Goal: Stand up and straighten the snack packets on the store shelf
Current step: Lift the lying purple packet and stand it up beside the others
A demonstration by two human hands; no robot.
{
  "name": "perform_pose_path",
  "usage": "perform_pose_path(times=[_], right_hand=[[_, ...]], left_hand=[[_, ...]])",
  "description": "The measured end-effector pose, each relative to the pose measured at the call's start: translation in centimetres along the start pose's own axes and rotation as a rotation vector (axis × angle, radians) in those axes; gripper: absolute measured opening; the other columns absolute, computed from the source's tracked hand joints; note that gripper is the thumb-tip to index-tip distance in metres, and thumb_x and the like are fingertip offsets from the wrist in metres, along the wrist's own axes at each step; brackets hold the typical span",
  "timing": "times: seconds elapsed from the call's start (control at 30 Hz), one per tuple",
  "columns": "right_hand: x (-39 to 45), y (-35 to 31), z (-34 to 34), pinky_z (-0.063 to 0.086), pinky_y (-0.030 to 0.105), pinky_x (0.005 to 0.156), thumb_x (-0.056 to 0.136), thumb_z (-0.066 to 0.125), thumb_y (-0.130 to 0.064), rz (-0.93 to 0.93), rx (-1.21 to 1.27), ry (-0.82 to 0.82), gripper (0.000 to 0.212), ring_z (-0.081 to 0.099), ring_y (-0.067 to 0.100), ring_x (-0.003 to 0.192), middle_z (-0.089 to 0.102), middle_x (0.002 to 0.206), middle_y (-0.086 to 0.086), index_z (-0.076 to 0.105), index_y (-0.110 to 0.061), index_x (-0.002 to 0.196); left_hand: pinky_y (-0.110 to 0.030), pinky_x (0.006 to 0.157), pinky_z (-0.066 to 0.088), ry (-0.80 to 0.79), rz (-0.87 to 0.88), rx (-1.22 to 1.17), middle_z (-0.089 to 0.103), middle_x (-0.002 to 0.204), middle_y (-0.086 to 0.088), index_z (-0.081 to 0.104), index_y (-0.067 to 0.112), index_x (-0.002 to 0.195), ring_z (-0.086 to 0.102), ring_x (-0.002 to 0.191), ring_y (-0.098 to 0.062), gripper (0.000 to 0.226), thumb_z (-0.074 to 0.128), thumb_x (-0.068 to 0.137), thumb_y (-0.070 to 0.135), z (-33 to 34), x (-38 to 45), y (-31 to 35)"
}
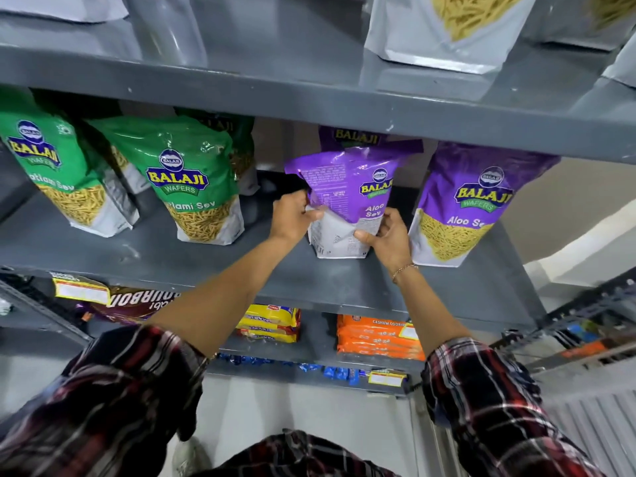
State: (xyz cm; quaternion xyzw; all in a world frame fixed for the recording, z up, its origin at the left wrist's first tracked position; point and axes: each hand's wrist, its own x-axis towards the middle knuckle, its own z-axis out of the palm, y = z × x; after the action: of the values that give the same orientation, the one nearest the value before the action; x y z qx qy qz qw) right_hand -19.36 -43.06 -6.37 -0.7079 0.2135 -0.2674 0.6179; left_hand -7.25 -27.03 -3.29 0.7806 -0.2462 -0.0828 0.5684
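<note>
A purple Aloo Sev packet [351,197] stands upright on the grey middle shelf [220,270], turned partly sideways so its printed back panel faces left. My left hand [292,216] grips its left edge and my right hand [387,237] grips its lower right corner. Behind it stands another purple packet [358,137], mostly hidden. A third purple Aloo Sev packet [464,204] stands upright just to the right. Green sev packets [192,180] [51,166] stand upright at the left.
The upper shelf [309,94] carries white sev pouches [444,29]. On the lower shelf lie a brown Bourbon pack [134,301], yellow biscuit packs [272,323] and orange cashew cookie packs [378,339]. Blue wrapped packs [330,371] lie lower down. A metal rack [592,325] stands at the right.
</note>
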Motion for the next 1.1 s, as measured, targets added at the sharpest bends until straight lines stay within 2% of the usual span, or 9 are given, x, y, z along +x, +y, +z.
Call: perform_pose_path(times=[0.13,0.3,0.4,0.5,0.63,0.7,0.77,0.93,1.1], right_hand=[[0.0,0.5,0.5,0.051,0.023,0.083,0.067,0.077,0.002,-0.001,0.015,0.015,0.055,0.061,0.019,0.099,0.061,0.108,0.006,0.044,-0.018,0.106],[-1.0,1.7,0.8,0.052,0.020,0.082,0.068,0.080,-0.011,0.024,-0.046,0.058,0.062,0.061,0.013,0.096,0.062,0.110,0.005,0.040,-0.010,0.115],[-1.7,2.3,0.6,0.051,0.025,0.083,0.068,0.079,-0.008,0.055,-0.071,0.077,0.061,0.059,0.018,0.099,0.061,0.113,0.011,0.043,-0.006,0.116],[-2.5,2.2,0.7,0.052,0.011,0.073,0.070,0.077,-0.003,0.054,-0.075,0.075,0.056,0.058,0.016,0.097,0.059,0.110,0.009,0.044,-0.004,0.116],[-4.9,2.4,2.0,0.048,0.006,0.068,0.072,0.076,-0.006,0.014,-0.071,0.167,0.043,0.060,0.010,0.085,0.062,0.105,0.008,0.048,-0.013,0.104],[-6.3,2.7,3.2,0.052,0.015,0.071,0.074,0.075,-0.010,-0.007,-0.071,0.201,0.037,0.061,0.016,0.085,0.062,0.104,0.010,0.049,-0.014,0.101],[-7.6,2.9,4.5,0.053,0.031,0.076,0.079,0.069,-0.009,-0.033,-0.086,0.197,0.031,0.061,0.025,0.091,0.061,0.104,0.014,0.051,-0.010,0.103],[-8.8,2.8,6.8,0.048,0.025,0.082,0.086,0.056,-0.002,-0.156,-0.249,0.066,0.025,0.061,0.025,0.093,0.064,0.103,0.013,0.056,-0.007,0.110],[-7.8,3.0,4.7,0.053,0.048,0.075,0.084,0.059,-0.003,-0.308,-0.289,0.223,0.007,0.057,0.026,0.088,0.051,0.097,0.004,0.055,-0.007,0.087]], left_hand=[[-0.048,0.091,0.052,-0.010,0.004,0.022,0.071,0.088,-0.015,0.064,0.007,0.090,0.059,0.080,-0.018,0.019,0.073,0.073,0.005,0.1,0.7,-0.2],[-0.026,0.068,0.048,0.269,-0.025,0.039,0.057,0.076,-0.003,0.047,0.015,0.083,0.054,0.064,-0.014,0.027,0.073,0.075,0.010,1.4,-2.0,0.8],[-0.004,0.060,0.043,0.011,0.051,0.091,0.067,0.076,0.001,0.058,0.017,0.083,0.061,0.067,-0.006,0.016,0.072,0.079,0.022,2.8,-4.8,0.8],[0.005,0.071,0.040,-0.260,0.074,0.089,0.071,0.109,-0.004,0.065,0.014,0.108,0.066,0.094,-0.015,0.027,0.070,0.082,0.019,3.6,-6.4,0.3],[-0.004,0.078,0.046,-0.217,0.104,0.092,0.066,0.117,-0.009,0.062,0.010,0.115,0.064,0.101,-0.019,0.038,0.072,0.079,0.016,3.2,-6.5,-0.3],[-0.026,0.083,0.052,-0.147,0.100,0.102,0.064,0.114,-0.012,0.061,0.006,0.109,0.064,0.101,-0.023,0.038,0.076,0.076,0.017,2.9,-6.3,-0.8],[-0.034,0.085,0.052,-0.094,0.064,0.091,0.060,0.114,-0.011,0.057,0.007,0.108,0.061,0.103,-0.021,0.045,0.079,0.072,0.023,2.8,-6.1,-1.2],[-0.032,0.085,0.052,-0.078,0.008,0.056,0.058,0.116,-0.005,0.048,0.012,0.113,0.058,0.105,-0.018,0.053,0.076,0.074,0.035,2.0,-5.5,-1.5],[-0.023,0.082,0.043,-0.113,0.062,0.199,0.051,0.116,-0.019,0.052,0.003,0.115,0.057,0.108,-0.031,0.024,0.053,0.093,0.013,0.8,-4.1,-2.7]])
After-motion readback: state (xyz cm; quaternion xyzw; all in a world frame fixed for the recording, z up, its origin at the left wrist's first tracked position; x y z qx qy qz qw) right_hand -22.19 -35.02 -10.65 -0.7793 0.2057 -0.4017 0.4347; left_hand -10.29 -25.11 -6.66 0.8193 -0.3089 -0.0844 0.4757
